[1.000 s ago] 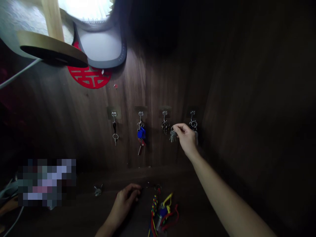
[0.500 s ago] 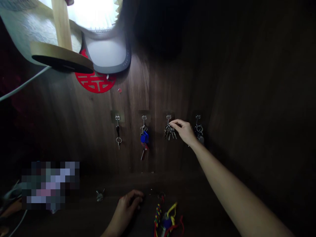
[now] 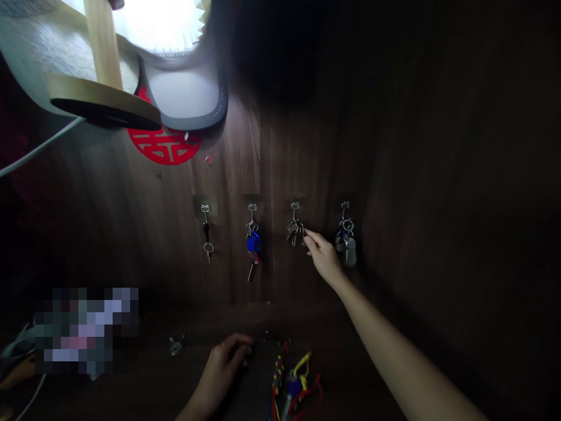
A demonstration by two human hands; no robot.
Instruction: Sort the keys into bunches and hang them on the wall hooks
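Observation:
A bunch of keys [image 3: 294, 233] hangs by its ring from the third metal hook [image 3: 295, 206] on the dark wood panel. My right hand [image 3: 323, 256] is at the right side of this bunch, thumb and forefinger closed on the edge of a key. My left hand [image 3: 223, 363] is low down over the dark surface, fingers loosely bent and thumb apart, with nothing visible in it. Just right of it lie keys with a braided multicoloured cord [image 3: 277, 375] and a blue-headed key [image 3: 294, 386] with yellow and red cords.
On the other hooks hang a black strap with a ring and key [image 3: 208, 248], keys with blue tags [image 3: 253, 241], and keys with a grey fob [image 3: 349, 251]. Small loose keys [image 3: 176, 345] lie left. A lit lamp [image 3: 166, 26] and its wooden base [image 3: 105, 99] fill the upper left.
My right hand has shifted from the top of the key ring down to the keys' right side, and the keys hang closer together. The view has moved slightly; my left hand stays about the same.

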